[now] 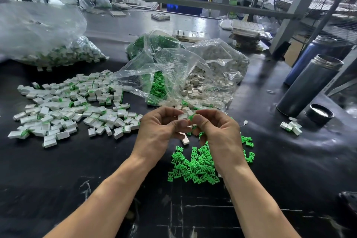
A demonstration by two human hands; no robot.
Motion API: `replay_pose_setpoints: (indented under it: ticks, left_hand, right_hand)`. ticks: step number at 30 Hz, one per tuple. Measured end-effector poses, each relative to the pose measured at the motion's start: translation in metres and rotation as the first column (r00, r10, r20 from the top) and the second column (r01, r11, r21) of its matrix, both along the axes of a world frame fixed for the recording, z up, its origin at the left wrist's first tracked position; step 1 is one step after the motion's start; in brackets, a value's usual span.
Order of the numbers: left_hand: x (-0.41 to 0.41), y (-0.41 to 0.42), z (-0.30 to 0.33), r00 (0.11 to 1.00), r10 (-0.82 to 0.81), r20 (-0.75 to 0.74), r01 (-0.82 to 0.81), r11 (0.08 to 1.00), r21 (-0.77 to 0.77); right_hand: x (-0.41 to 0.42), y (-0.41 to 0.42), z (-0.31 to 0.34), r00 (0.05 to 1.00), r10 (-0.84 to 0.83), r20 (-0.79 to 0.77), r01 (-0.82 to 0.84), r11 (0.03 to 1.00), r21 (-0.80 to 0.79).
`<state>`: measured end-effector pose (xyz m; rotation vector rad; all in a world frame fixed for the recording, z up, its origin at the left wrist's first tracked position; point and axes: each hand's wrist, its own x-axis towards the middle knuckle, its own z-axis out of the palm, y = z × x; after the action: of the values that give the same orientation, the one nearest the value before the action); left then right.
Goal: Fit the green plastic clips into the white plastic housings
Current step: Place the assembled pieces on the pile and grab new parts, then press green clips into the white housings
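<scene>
White housing (182, 116) pinched in left hand (160, 129), opening turned toward right hand (216, 133) for insertion. Green clip (191, 117) gripped at right fingertips, touching housing mouth. Spare clips (201, 164) heaped on bench (96, 170) beneath, kept within reach.

We count two hands, the left hand (164, 127) and the right hand (216, 131), meeting at the centre. Between them we see one white housing (182, 116) and one green clip (191, 117). We make out three clear bags: one at ten o'clock (38, 31), one of green clips (152, 44) and one of white housings (214, 67) at twelve. Two steel flasks (309, 85) stand at two o'clock. The loose finished pieces (73, 106) at nine and loose green clips (195, 166) at six are too many to count.
</scene>
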<state>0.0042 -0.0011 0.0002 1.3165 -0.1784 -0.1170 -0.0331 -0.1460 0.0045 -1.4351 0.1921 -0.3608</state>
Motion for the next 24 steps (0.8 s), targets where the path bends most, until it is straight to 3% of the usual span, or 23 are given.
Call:
replay_pose_setpoints:
  ticks: [11,24]
  left_hand:
    - [-0.0051,-0.0029,-0.0021,0.996,-0.018,0.089,0.011,0.997,0.08]
    - [-0.0028,-0.0032,-0.0054,0.999,-0.037,0.027,0.035,0.998,0.052]
  right_hand:
    - [0.0003,-0.0013,-0.0015,1.0,-0.006,0.021,0.006,1.0,0.009]
    - [-0.0008,-0.0015,-0.0005,1.0,-0.025,0.017,0.025,1.0,-0.004]
